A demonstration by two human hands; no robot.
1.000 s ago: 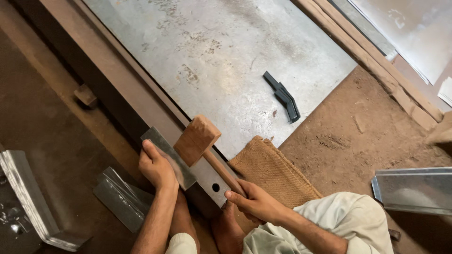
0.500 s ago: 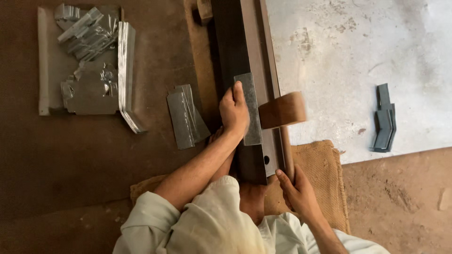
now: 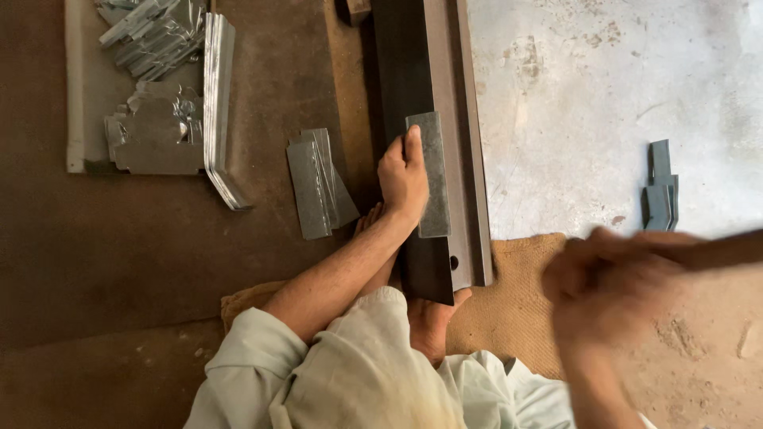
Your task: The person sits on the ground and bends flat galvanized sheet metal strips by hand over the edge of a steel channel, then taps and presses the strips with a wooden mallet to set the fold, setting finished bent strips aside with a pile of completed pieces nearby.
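My left hand (image 3: 403,179) presses a small grey metal strip (image 3: 429,175) flat on a long steel angle beam (image 3: 457,119) that runs away from me. My right hand (image 3: 604,286) is blurred by motion at the right, raised off the beam, gripping the handle of a wooden mallet (image 3: 719,250); the mallet head is out of view. My foot (image 3: 433,318) rests against the near end of the beam.
A few bent metal strips (image 3: 318,183) lie left of the beam. A heap of cut metal pieces (image 3: 163,87) sits at the upper left. A large metal sheet (image 3: 604,103) lies to the right with dark brackets (image 3: 660,187) on it. Burlap sacking (image 3: 517,302) covers the ground beneath me.
My right hand has swung the mallet up and to the right, away from the beam. My left hand still holds the strip in place. The view has shifted slightly.
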